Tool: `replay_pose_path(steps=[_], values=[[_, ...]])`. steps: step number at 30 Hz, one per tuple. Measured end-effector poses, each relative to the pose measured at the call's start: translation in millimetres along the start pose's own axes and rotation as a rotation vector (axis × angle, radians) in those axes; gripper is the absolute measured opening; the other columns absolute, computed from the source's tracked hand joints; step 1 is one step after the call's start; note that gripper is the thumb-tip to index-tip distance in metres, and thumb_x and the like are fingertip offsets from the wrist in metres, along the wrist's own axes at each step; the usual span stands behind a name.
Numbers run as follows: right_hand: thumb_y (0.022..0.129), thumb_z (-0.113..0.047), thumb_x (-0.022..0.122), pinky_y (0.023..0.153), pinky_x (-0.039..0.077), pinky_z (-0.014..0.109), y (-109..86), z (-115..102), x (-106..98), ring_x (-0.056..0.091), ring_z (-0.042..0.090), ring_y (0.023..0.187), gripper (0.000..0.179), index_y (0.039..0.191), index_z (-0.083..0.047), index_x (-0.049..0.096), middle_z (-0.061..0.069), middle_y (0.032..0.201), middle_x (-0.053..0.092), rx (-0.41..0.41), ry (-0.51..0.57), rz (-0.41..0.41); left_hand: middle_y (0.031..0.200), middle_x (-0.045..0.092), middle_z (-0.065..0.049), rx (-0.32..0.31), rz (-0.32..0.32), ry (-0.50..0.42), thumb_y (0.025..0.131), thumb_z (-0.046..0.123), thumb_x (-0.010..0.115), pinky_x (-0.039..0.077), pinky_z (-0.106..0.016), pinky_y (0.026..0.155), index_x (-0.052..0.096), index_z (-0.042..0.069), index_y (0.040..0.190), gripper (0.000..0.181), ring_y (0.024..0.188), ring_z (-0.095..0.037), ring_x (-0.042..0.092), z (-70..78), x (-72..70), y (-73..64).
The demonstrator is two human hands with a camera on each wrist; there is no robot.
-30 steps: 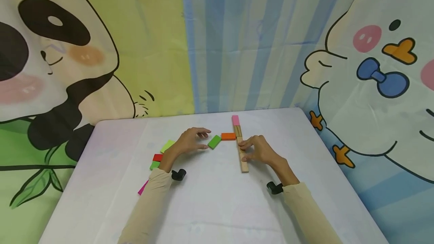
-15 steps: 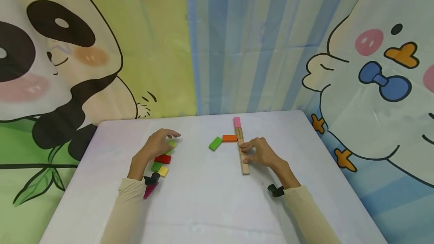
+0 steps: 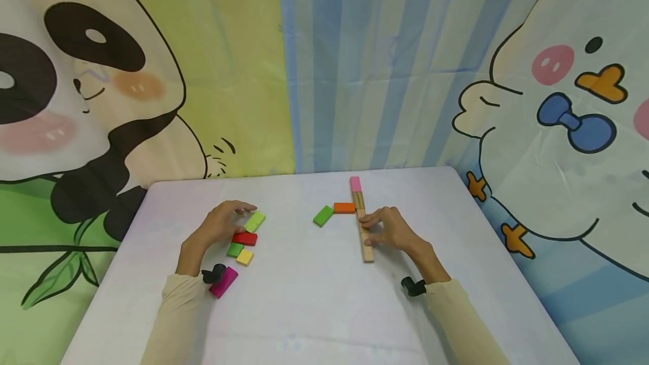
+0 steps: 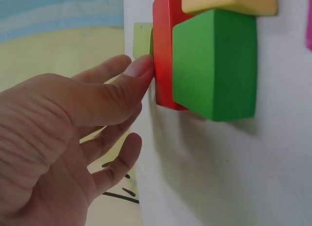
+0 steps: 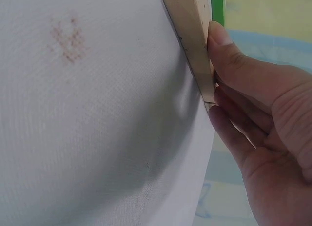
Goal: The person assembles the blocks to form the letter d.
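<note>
On the left of the table, my left hand (image 3: 219,225) is at a lime block (image 3: 255,222) and a red block (image 3: 247,239). Its thumb (image 4: 140,66) is by the red block's side, and its other fingers reach toward the lime one, loosely bent. A green block (image 4: 195,65) and a yellow block (image 3: 245,257) lie just nearer. My right hand (image 3: 392,228) rests its fingertips on a plain wooden block (image 3: 367,253), which lies in line with another wooden block (image 3: 358,200) and a pink block (image 3: 355,184).
An orange block (image 3: 344,208) juts left from the wooden row, with a slanted green block (image 3: 323,216) at its end. A magenta block (image 3: 223,282) lies near the left wrist's black camera (image 3: 214,274). A cartoon-printed cloth (image 3: 334,72) hangs behind the white table (image 3: 314,297).
My left hand has moved left from beside the slanted green block to the loose coloured blocks. The right hand stays on the wooden block. The head view has shifted slightly.
</note>
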State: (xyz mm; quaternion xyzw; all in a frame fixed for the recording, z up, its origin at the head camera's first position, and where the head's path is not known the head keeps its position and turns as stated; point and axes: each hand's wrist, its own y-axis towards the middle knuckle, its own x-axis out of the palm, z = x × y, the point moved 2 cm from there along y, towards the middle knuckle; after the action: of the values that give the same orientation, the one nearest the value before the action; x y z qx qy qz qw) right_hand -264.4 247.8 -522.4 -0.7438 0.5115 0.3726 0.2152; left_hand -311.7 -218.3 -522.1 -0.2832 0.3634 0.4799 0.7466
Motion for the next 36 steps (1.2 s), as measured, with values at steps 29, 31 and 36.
replay_pose_path(steps=[29, 31, 36], values=[[0.075, -0.012, 0.101, 0.114, 0.051, 0.062, 0.8, -3, -1, 0.072, 0.037, 0.127, 0.050, 0.120, -0.002, 0.082, 0.010, 0.127, 0.081, 0.001, -0.010, 0.006, 0.134, 0.076, -0.014, 0.032, 0.007, -0.037, 0.087, 0.013, 0.093, 0.041, -0.067, 0.120, 0.077, 0.012, 0.135, 0.051, 0.137, -0.040, 0.061, 13.2, 17.4, 37.4], [0.074, -0.012, 0.101, 0.115, 0.050, 0.063, 0.7, -3, -1, 0.073, 0.037, 0.127, 0.050, 0.119, -0.002, 0.083, 0.010, 0.126, 0.081, -0.001, -0.010, 0.007, 0.134, 0.076, -0.013, 0.037, 0.008, -0.036, 0.085, 0.015, 0.095, 0.041, -0.066, 0.120, 0.078, 0.013, 0.133, 0.051, 0.137, -0.040, 0.061, 17.9, 21.7, 41.2], [0.073, -0.012, 0.102, 0.115, 0.049, 0.065, 0.9, 0, -1, 0.074, 0.038, 0.125, 0.050, 0.118, -0.001, 0.083, 0.012, 0.125, 0.082, -0.024, -0.009, 0.014, 0.130, 0.078, -0.010, 0.057, 0.014, -0.046, 0.081, 0.018, 0.098, 0.045, -0.061, 0.118, 0.081, 0.013, 0.129, 0.051, 0.130, -0.036, 0.064, 28.7, 31.5, 46.0]])
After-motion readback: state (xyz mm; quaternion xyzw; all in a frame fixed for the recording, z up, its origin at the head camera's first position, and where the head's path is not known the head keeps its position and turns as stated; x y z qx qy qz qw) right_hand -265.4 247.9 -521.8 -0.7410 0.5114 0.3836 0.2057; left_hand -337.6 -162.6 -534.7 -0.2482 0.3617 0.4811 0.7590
